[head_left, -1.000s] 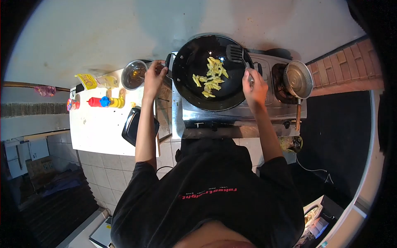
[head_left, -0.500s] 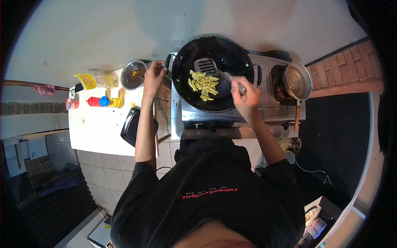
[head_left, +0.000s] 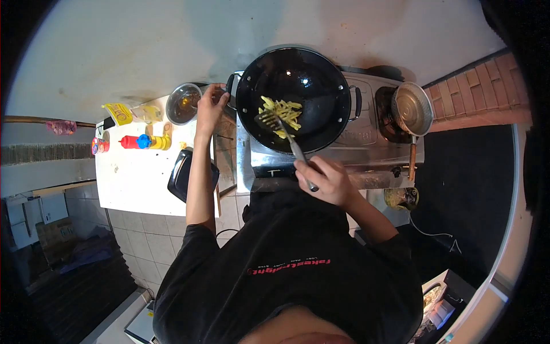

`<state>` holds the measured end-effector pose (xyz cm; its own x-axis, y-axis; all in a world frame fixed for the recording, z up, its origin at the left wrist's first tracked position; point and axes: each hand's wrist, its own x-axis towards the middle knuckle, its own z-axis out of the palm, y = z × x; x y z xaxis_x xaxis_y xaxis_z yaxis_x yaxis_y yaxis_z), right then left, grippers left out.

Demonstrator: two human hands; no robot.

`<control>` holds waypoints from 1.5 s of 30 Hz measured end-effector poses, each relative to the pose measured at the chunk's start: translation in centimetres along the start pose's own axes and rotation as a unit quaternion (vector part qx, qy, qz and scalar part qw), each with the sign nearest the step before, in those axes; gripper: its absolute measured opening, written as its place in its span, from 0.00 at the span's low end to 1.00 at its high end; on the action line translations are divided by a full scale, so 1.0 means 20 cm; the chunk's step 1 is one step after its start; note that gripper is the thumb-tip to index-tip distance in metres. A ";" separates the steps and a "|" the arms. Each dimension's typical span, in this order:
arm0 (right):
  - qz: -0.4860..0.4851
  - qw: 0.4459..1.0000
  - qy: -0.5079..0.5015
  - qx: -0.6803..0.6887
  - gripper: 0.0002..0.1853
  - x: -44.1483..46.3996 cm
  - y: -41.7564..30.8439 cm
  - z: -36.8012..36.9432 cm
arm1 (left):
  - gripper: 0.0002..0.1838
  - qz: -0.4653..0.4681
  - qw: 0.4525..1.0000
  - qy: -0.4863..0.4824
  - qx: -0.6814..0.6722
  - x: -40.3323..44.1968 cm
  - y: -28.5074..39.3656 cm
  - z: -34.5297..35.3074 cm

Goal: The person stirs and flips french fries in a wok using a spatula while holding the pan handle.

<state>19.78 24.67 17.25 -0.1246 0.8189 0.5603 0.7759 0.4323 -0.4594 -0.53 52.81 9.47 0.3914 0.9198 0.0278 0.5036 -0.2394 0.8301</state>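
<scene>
At the stove (head_left: pixel 366 137), gripping spatula (head_left: pixel 295 149) in fingers of right hand (head_left: pixel 327 180), slotted end down among yellow strips (head_left: pixel 289 113) in wok (head_left: pixel 323 109); holding wok's handle (head_left: pixel 231 86) with left hand (head_left: pixel 211 108).

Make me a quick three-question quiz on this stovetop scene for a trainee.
1. Which hand grips the grey-handled slotted spatula?
2. True or false: the round silver metal saucepan is to the right of the large round black wok.
3. Where are the thin pale-yellow food strips gathered? A: in the wok; B: in the saucepan; C: on the tiled floor.

Key: 1. The right hand. 2. True. 3. A.
</scene>
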 end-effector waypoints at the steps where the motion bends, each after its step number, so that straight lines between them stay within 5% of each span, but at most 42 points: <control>1: -0.003 1.000 -0.012 0.018 0.15 0.00 -0.01 0.00 | 0.15 0.007 1.000 0.000 -0.005 0.00 -0.01 0.00; 6: -0.021 0.998 -0.061 -0.026 0.15 -0.04 0.12 0.16 | 0.14 0.016 1.000 -0.004 -0.017 0.03 -0.06 0.01; 14: 0.057 0.996 0.040 -0.048 0.17 0.03 0.15 -0.09 | 0.16 0.014 1.000 0.008 -0.024 0.05 -0.10 0.03; 25: 0.108 0.983 -0.149 -0.003 0.16 -0.12 0.00 -0.20 | 0.15 0.016 0.999 0.003 -0.031 0.04 -0.08 0.02; 31: 0.129 0.988 -0.079 0.038 0.14 -0.11 0.31 -0.03 | 0.14 0.017 0.999 0.001 -0.035 0.06 -0.10 0.02; 38: 0.139 0.990 0.028 -0.018 0.13 0.17 0.31 -0.28 | 0.15 0.019 0.999 0.010 -0.030 0.06 -0.09 0.03; 45: 0.121 0.975 -0.174 -0.068 0.21 0.14 0.18 -0.39 | 0.14 0.023 0.998 0.018 -0.050 0.04 -0.07 0.03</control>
<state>27.07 25.57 22.65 -0.1121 0.9794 0.1680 0.8806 0.1762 -0.4399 -0.45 53.64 8.02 0.3839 0.9193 0.0862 0.4058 -0.2519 0.8786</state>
